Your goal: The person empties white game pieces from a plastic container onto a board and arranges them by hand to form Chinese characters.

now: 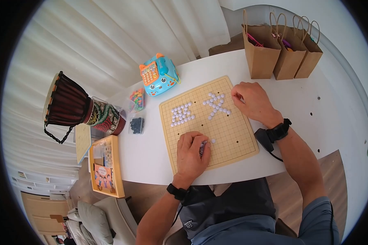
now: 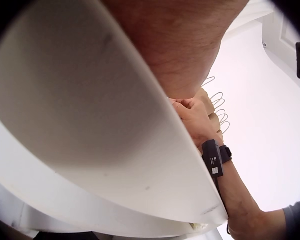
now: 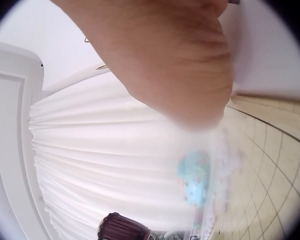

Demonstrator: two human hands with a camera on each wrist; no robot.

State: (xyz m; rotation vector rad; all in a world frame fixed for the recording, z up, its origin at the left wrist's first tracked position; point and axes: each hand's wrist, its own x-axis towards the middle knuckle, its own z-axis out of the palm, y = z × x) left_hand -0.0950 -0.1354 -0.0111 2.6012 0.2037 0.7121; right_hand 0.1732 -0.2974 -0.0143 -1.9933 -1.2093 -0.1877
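A wooden Go board (image 1: pixel 225 136) lies on the white table, with two clusters of white Go stones (image 1: pixel 182 114) on its far half. My left hand (image 1: pixel 193 154) rests at the board's near edge, fingers curled round several white stones (image 1: pixel 202 148) that show between thumb and forefinger. One loose stone (image 1: pixel 213 141) lies just beyond its fingertips. Over the board's right edge, my right hand (image 1: pixel 252 100) has its fingers bent together, with a pale stone (image 1: pixel 242 99) showing between them. The wrist views show mostly the heel of each hand; the fingertips are hidden there.
A blue toy telephone (image 1: pixel 161 76), a box of coloured pieces (image 1: pixel 138 99) and a box of dark pieces (image 1: pixel 136 125) stand left of the board. Further left are a drum (image 1: pixel 79 106) and a wooden tray (image 1: pixel 117 167). Paper bags (image 1: pixel 261 57) stand at the far right.
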